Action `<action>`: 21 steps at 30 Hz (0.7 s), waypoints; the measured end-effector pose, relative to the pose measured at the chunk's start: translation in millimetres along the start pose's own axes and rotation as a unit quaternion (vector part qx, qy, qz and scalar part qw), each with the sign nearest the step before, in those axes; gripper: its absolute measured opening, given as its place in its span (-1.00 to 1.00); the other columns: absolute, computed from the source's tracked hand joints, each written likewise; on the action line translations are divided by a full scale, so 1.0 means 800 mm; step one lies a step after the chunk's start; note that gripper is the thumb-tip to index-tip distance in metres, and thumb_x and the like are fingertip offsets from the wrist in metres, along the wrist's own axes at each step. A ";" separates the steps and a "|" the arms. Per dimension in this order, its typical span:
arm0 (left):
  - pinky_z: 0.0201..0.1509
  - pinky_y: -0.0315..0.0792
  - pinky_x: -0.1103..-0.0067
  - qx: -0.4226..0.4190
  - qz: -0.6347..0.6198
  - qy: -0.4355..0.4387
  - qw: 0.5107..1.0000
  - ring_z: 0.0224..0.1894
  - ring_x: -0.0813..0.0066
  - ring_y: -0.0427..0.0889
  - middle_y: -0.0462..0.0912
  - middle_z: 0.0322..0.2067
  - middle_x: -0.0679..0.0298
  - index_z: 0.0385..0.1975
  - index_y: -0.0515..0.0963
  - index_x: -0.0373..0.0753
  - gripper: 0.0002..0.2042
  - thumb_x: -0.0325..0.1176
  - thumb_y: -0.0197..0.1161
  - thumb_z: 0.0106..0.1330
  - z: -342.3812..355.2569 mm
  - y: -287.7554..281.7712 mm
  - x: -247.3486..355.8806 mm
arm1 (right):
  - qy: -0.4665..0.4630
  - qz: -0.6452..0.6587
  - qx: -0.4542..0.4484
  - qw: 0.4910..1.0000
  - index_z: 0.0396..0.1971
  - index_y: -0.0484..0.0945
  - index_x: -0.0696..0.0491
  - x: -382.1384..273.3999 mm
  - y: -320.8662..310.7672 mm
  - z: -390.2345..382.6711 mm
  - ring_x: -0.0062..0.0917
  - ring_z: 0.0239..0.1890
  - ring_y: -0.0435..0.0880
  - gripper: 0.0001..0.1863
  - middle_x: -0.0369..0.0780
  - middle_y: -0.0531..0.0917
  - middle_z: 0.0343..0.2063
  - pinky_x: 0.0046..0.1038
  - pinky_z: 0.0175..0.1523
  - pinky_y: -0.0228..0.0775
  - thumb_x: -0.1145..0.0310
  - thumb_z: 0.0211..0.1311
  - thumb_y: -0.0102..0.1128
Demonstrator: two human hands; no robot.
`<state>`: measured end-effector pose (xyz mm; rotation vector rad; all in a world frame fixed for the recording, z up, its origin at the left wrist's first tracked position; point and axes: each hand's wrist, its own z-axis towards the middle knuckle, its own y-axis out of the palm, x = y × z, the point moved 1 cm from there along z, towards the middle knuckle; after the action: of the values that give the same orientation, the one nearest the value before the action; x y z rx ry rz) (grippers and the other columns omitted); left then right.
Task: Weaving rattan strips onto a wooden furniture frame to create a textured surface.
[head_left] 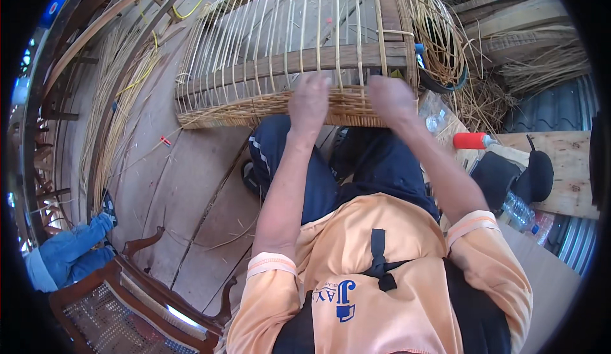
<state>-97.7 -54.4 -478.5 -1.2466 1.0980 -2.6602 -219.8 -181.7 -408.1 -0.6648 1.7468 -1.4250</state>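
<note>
A wooden frame strung with pale rattan stakes lies across in front of my knees. Along its near side runs a band of woven rattan. My left hand is closed at the upper edge of this band, knuckles upward; whatever strand it pinches is hidden under the fingers. Toward the band's right end is my right hand, its fingers bent but smeared by motion, so its hold does not show. The stakes rise between and beyond both hands.
Coiled rattan sits right of the frame. A red bottle, a black cap and plastic bottles lie on the right. Loose cane strips cover the left floor. A cane-seated chair and a person in blue jeans are lower left.
</note>
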 end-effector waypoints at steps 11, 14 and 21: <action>-0.26 0.45 0.39 -0.194 -0.174 0.032 0.965 -0.34 0.13 0.56 0.55 -0.43 0.13 -0.44 0.56 -0.23 -0.83 -0.27 0.14 0.23 0.003 0.015 0.072 | 0.050 0.127 0.071 0.988 -0.38 0.53 0.11 0.045 -0.056 -0.054 -0.06 -0.36 0.57 -0.77 -0.01 0.58 -0.49 -0.16 -0.24 0.39 0.25 0.19 0.02; -0.36 0.42 0.31 -0.174 -0.157 -0.107 0.966 -0.41 0.05 0.54 0.49 -0.52 0.03 -0.55 0.49 -0.31 -0.80 -0.29 0.14 0.18 -0.005 0.011 0.054 | 0.093 0.166 0.023 0.981 -0.27 0.49 0.18 0.041 -0.041 -0.039 -0.03 -0.32 0.56 -0.73 0.10 0.57 -0.48 -0.12 -0.17 0.39 0.28 0.16 0.02; -0.32 0.43 0.31 -0.200 -0.077 0.009 0.977 -0.37 0.04 0.55 0.52 -0.49 0.04 -0.52 0.51 -0.29 -0.79 -0.27 0.12 0.22 0.003 0.014 0.058 | 0.102 0.135 -0.132 0.977 -0.41 0.52 0.28 0.041 -0.041 -0.002 -0.14 -0.35 0.64 -0.77 0.08 0.60 -0.48 -0.20 -0.19 0.44 0.40 0.08 -0.01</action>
<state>-130.8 -77.6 -453.1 -1.4176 1.6680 -2.6456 -242.4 -214.8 -383.7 -0.4045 2.1212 -1.1166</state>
